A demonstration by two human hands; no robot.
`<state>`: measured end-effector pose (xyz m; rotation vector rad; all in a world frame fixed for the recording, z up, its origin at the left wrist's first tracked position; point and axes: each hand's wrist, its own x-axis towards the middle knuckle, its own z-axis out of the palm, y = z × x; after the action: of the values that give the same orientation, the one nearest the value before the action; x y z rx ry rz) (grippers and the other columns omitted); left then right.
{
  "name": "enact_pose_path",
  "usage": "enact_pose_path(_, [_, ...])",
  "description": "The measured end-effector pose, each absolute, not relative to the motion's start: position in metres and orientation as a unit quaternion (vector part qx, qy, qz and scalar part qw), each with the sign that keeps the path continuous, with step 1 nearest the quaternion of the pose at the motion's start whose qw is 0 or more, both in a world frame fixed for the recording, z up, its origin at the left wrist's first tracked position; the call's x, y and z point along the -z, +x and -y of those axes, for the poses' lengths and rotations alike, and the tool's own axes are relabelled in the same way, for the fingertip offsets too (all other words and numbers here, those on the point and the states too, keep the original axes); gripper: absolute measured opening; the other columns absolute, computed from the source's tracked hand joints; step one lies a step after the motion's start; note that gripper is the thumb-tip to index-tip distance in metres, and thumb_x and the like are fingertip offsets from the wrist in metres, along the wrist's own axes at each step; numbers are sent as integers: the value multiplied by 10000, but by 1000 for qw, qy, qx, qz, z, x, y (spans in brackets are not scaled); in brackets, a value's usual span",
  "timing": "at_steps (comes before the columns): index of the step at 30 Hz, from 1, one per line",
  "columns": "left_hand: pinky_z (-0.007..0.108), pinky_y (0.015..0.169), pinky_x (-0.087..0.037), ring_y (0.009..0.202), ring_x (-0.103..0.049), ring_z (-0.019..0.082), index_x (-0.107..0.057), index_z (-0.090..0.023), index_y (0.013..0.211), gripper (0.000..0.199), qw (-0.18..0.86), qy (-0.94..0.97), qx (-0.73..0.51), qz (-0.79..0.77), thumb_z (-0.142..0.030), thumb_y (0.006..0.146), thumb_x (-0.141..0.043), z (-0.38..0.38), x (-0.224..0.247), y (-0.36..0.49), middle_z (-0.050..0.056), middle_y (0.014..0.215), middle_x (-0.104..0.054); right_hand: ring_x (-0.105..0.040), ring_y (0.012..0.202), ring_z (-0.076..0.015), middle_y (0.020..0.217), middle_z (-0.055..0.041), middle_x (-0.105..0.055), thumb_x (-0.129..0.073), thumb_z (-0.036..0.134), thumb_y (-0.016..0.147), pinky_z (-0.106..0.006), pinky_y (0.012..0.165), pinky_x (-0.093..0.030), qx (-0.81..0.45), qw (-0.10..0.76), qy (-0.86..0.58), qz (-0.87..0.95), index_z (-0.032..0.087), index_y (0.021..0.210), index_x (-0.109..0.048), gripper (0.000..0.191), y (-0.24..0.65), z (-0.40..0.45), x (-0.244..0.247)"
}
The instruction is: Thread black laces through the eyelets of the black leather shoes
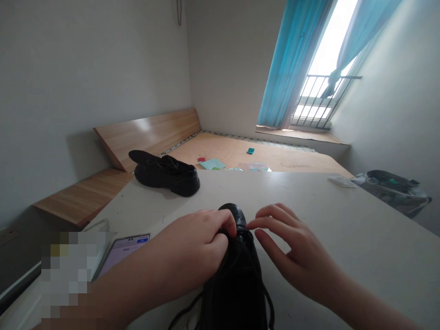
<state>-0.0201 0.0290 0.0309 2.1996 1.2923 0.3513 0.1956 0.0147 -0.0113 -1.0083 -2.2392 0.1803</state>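
A black lace-up shoe [233,293] rests on the white table in front of me, its toe pointing away and its loose laces hanging at both sides. My left hand [202,238] is closed at the front of the shoe, index finger bent and thumb near the lacing; whether a lace is pinched there is hidden. On the other side, my right hand [292,247] has its fingers apart, with the index fingertip at the shoe's right edge. The second black shoe [168,176] lies farther back at the left, beside a dark insole-like flap [140,157].
Left on the white table [343,256] lies a phone [120,252] with a lit screen, next to a blurred-out patch. A lined bin [395,188] stands past the right edge. Behind is a wooden bed board [295,162] with small packets.
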Motion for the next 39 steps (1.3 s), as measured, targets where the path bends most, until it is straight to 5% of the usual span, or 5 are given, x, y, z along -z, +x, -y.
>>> enact_pose_path(7, [331, 745, -412, 853, -570, 210, -570, -236, 926, 209, 284, 820, -148, -475, -184, 878, -373, -31, -22, -13, 15, 881, -616, -557, 903, -195, 928, -58, -602, -474, 210, 955, -374, 816, -472, -241, 303, -424, 819, 220, 945, -640, 166, 194, -34, 25])
enact_pose_path(15, [239, 591, -419, 657, -515, 130, -569, -224, 876, 132, 473, 701, -309, -435, -281, 880, -450, -29, -42, -18, -39, 711, -537, -513, 813, -162, 888, -31, -510, -461, 367, 969, -299, 726, -457, -381, 386, -422, 726, 202, 812, -568, 252, 189, -42, 36])
enact_pose_path(25, [146, 584, -450, 725, -583, 72, -692, -326, 865, 257, 254, 771, -468, -348, -119, 876, -540, -7, -57, -20, -97, 789, -651, -571, 896, -176, 982, -39, -574, -508, 394, 955, -292, 749, -490, -417, 353, -394, 739, 220, 917, -620, 210, 195, -42, 44])
enact_pose_path(35, [299, 663, -444, 762, -572, 140, -680, -210, 957, 214, -10, 899, -343, -272, -93, 884, -516, -16, -51, -32, -28, 854, -675, -499, 874, -207, 918, -57, -540, -500, 283, 942, -360, 807, -403, -200, 429, -397, 786, 213, 811, -583, 170, 188, -33, 34])
enact_pose_path(39, [307, 671, -439, 779, -604, 148, -669, -232, 975, 201, -39, 894, -329, -302, -135, 895, -512, -18, -51, -35, -33, 882, -684, -458, 714, -167, 713, -11, -470, -467, 478, 946, -319, 706, -398, -488, 407, -403, 659, 200, 668, -502, 395, 190, -33, 22])
